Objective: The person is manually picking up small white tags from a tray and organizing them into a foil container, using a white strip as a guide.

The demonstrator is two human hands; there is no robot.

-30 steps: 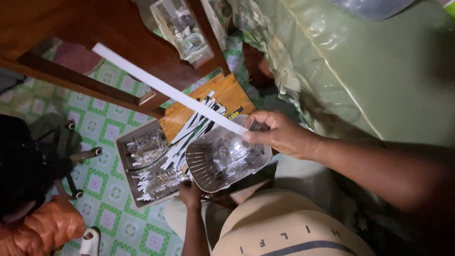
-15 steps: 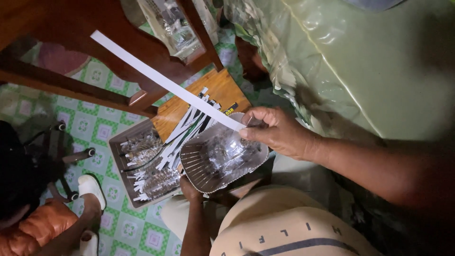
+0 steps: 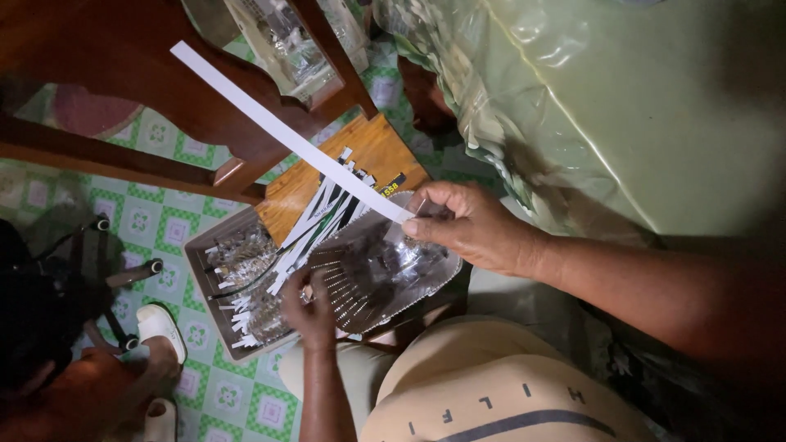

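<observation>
Right hand (image 3: pixel 479 229) pinches long flat white paper strip (image 3: pixel 286 135); left hand (image 3: pixel 309 303) grips crinkly clear plastic tray (image 3: pixel 385 274), fingers partly hidden.

- The strip (image 3: pixel 286 135) my right hand (image 3: pixel 471 225) pinches looks like white paper, matt and smooth.
- The tray (image 3: pixel 426 274) my left hand (image 3: pixel 311 307) grips looks like clear, thin plastic, glossy, with ribbed edges that catch the light.
- At centre left I see a grey box (image 3: pixel 196 258), dull plastic by its look, filled with crinkled, shiny clear wrappers.
- The board (image 3: pixel 372 151) under it is wood, orange-brown with a slight sheen.
- The sheet (image 3: pixel 622 106) at upper right is glossy green plastic, wrinkled at its edge.
- The floor (image 3: pixel 176 217) at lower left is smooth patterned tile.
</observation>
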